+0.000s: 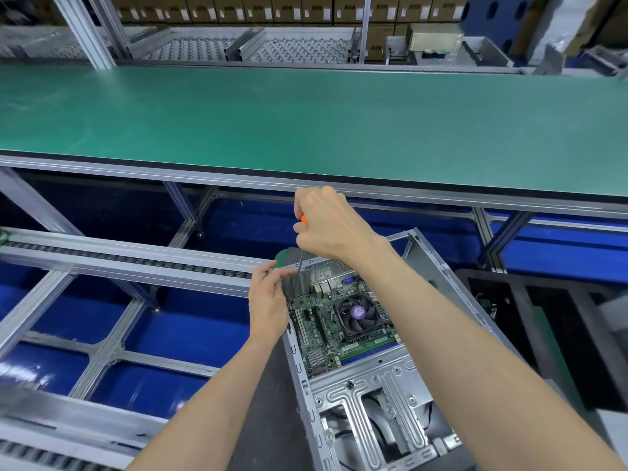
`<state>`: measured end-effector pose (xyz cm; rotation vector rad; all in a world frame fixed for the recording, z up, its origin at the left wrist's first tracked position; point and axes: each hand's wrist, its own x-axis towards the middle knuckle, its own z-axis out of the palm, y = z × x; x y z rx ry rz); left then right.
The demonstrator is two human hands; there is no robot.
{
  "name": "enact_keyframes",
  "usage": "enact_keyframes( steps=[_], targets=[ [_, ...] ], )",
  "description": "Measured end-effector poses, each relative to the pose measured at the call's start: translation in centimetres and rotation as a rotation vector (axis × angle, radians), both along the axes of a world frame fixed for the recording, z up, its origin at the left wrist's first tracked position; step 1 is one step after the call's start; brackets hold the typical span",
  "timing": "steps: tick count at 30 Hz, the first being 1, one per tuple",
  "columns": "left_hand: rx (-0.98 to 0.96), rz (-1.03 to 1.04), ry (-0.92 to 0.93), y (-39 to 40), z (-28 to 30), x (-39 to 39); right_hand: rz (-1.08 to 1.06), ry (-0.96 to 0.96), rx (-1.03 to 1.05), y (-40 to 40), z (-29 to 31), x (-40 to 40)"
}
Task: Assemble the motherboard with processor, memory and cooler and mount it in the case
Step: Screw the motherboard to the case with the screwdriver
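- Case (441, 280) lies open, just below the green desk (306, 113); could shift w/ hard driver push
- Motherboard (326, 328) w/ cooler (358, 316) sits inside; a tip slip would gouge traces
- Right hand (326, 222) grips screwdriver (298, 273) at far-left corner; left hand (268, 300) fingers lightly steady the shaft, so screw may cross-thread if it tilts

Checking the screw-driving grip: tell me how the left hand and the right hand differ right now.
The right hand is raised high and wrapped round the orange handle of the screwdriver; the left hand sits lower, at the case edge. The right hand grips in a fist; the left hand's fingertips pinch near the shaft, apparently steadying it. Both work over the far left corner of the motherboard.
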<state>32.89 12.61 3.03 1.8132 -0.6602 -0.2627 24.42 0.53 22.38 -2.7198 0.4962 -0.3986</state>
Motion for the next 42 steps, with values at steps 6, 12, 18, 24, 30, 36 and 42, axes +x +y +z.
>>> enact_keyframes(
  steps=[6,12,18,24,30,36,42],
  targets=[
    [0.020,-0.004,0.004,0.1,0.5,0.0,0.039,0.011,-0.006,0.0,0.0,0.4],
    [0.152,-0.026,-0.144,0.3,1.1,0.1,0.078,0.037,-0.113,0.0,-0.2,0.9],
    [0.163,-0.051,-0.076,0.2,1.5,-0.4,0.062,0.087,-0.221,0.5,-0.1,1.3],
    [0.219,-0.034,-0.140,-0.1,1.9,-0.4,0.029,0.081,-0.234,0.8,0.1,1.2],
    [0.342,-0.067,-0.279,-0.5,1.9,0.2,0.077,0.105,-0.225,0.5,0.1,0.6],
    [0.323,-0.086,-0.249,-0.5,1.7,0.4,0.128,0.106,-0.227,0.5,-0.1,0.4],
    [0.309,-0.014,-0.202,-1.0,1.8,0.5,0.072,0.046,-0.328,1.3,-0.4,0.7]
  ],
)
